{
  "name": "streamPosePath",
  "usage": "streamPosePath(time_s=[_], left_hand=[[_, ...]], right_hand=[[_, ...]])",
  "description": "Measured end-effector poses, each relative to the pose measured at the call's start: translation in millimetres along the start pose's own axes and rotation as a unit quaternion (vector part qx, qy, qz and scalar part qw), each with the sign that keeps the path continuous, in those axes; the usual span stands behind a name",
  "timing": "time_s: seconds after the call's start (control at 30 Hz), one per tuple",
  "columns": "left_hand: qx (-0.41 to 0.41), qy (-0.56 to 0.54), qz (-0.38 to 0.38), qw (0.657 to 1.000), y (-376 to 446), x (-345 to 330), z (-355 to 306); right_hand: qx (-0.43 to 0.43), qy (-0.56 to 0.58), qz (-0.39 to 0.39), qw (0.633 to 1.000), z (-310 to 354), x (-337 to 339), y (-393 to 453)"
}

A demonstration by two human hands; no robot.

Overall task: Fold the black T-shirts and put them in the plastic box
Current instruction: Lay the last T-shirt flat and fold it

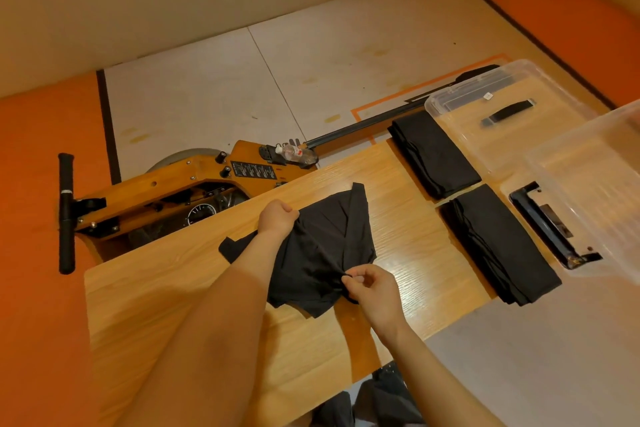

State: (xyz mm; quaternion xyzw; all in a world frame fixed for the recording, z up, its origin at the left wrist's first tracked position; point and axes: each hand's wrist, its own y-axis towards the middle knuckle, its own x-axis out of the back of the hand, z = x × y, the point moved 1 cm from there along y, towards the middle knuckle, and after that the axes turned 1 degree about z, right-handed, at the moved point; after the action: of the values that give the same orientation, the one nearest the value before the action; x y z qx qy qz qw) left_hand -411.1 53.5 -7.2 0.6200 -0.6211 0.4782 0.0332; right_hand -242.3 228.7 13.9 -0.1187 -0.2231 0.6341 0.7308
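Head view: black T-shirt [322, 246] mid-table [145, 291], left hand [278, 218] gripping its far edge, right hand [372, 288] pinching near edge, apparently for folding; two folded shirts [433, 152] staged beside plastic box [588, 163].

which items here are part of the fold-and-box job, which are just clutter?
Job:
- black T-shirt being folded, gripped by left hand, pinched by right hand
- two folded black T-shirts
- clear plastic box
- box lid
- wooden table

Lying about:
- rowing machine
- plastic bottle on it
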Motion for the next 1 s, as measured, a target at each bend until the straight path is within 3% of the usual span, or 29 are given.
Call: streamPosePath(time_s=[0.23, 0.47, 0.67, 1.0], left_hand=[[0.005, -0.005, 0.024, 1.000, 2.2, -1.0, 2.7], [-0.021, -0.028, 0.050, 0.998, -0.8, 13.9, 11.2], [-0.068, -0.068, 0.076, 0.992, -13.8, 21.6, 12.6], [-0.143, 0.025, 0.129, 0.981, -25.6, 21.8, 10.4]], right_hand=[[-0.002, 0.010, -0.011, 1.000, -5.3, 12.9, 0.4], [0.003, 0.019, -0.091, 0.996, -10.6, 25.2, 9.5], [0.035, -0.036, -0.146, 0.988, -2.9, 40.0, 16.1], [0.058, -0.096, -0.154, 0.982, -7.1, 60.7, 19.0]])
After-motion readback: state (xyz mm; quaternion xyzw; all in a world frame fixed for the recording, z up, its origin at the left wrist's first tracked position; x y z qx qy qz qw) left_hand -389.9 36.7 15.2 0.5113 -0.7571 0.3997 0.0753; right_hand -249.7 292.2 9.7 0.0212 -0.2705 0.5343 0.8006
